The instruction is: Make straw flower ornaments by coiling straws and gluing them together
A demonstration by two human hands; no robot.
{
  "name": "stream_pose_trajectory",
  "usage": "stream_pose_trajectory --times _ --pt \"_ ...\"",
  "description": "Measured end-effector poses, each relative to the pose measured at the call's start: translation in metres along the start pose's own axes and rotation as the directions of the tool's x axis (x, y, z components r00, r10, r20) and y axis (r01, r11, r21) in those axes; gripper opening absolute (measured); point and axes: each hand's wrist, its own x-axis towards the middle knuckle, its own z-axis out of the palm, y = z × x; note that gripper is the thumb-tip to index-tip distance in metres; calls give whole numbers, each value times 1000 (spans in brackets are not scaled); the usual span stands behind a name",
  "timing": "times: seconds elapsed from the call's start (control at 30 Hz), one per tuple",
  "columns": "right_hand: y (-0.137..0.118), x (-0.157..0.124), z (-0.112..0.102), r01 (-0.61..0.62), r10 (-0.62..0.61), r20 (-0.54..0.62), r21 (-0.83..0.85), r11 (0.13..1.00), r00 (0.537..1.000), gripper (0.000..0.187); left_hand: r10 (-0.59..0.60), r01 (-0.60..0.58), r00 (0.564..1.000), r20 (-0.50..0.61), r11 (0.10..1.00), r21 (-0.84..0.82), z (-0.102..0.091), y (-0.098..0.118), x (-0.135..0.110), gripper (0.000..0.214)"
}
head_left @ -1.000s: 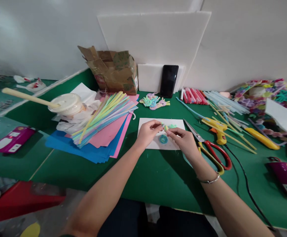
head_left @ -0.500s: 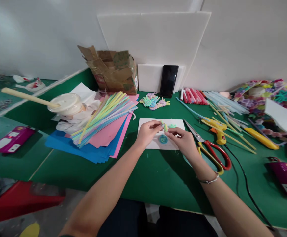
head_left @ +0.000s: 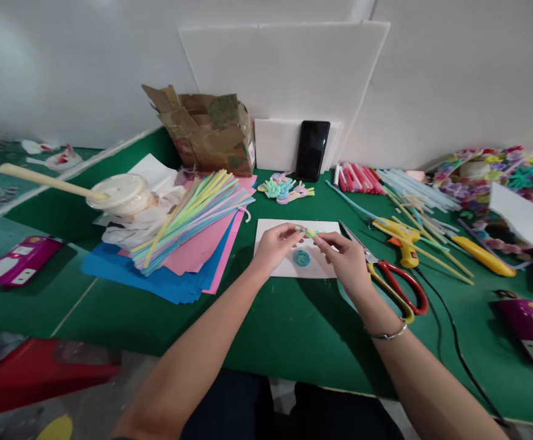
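Observation:
Both hands meet over a white card [head_left: 269, 256] in the middle of the green table [head_left: 294, 324]. My left hand [head_left: 274, 245] and my right hand [head_left: 345, 260] each pinch one end of a short yellow-green fuzzy pipe cleaner piece [head_left: 308, 232], held just above the card. A small blue coiled spiral [head_left: 302, 258] lies on the card below the hands. Red-handled scissors [head_left: 395, 282] lie right beside my right hand.
A fan of pastel pipe cleaners [head_left: 193, 211] lies on pink and blue sheets [head_left: 156, 278] at left. A yellow glue gun [head_left: 401, 235] with its black cord, sticks, a phone [head_left: 312, 150], a cardboard box [head_left: 209, 128] and finished curls [head_left: 285, 188] lie behind.
The right hand has shifted slightly right and drawn the pipe cleaner piece straighter between the two hands. The left hand has stayed put.

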Motion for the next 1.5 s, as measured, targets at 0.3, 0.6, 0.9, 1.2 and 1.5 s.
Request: stream_pose_trajectory --times 0.3,0.6,0.9,1.2,1.5 --pt "0 -1 3 -40 40 34 -1 999 999 29 76 -75 994 -76 997 14 -1 -4 2 13" --pt "0 -5 7 -46 49 124 -21 999 991 28 80 -79 996 -45 997 11 -3 -5 3 15" --pt "2 -3 6 -20 23 80 -47 999 997 29 90 -87 995 -40 993 80 -6 -7 6 12" --pt "-1 5 -7 -41 25 -91 -185 982 996 34 -101 121 989 -108 974 192 -14 -14 10 5" --pt "3 4 -4 -5 -9 -68 -200 980 998 30 52 0 993 -103 891 454 -2 -21 7 8"
